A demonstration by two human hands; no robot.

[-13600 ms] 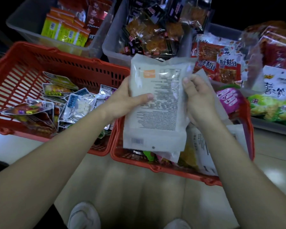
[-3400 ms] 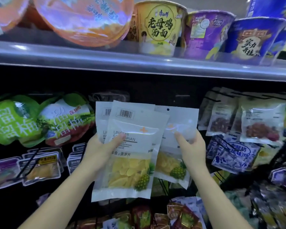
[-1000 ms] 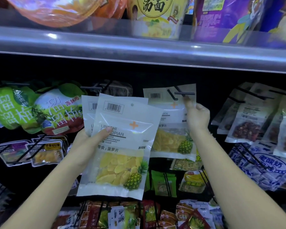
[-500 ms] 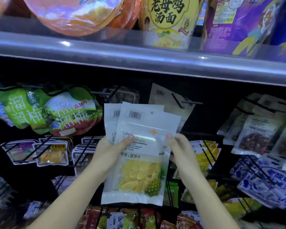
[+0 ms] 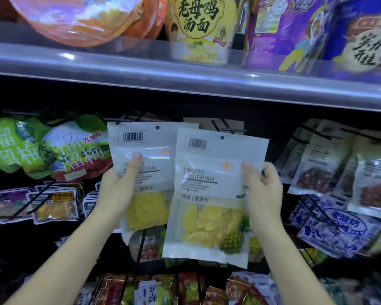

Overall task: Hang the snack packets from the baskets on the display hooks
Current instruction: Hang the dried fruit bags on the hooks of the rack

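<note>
Gripping 1 pineapple packet [image 5: 216, 194], the right hand [image 5: 264, 194] is aiming its hole at the display hook [image 5: 228, 128] at 12 o'clock; the left hand [image 5: 117, 192] is clutching another packet [image 5: 145, 172]. A misaligned hole risks tearing.

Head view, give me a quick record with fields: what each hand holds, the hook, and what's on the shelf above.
left hand: holds one pineapple packet, upright
right hand: holds second packet, upright, overlapping the first
hook: behind the packets, one packet already on it
held packets hung: not yet
shelf: noodle cups above
</note>
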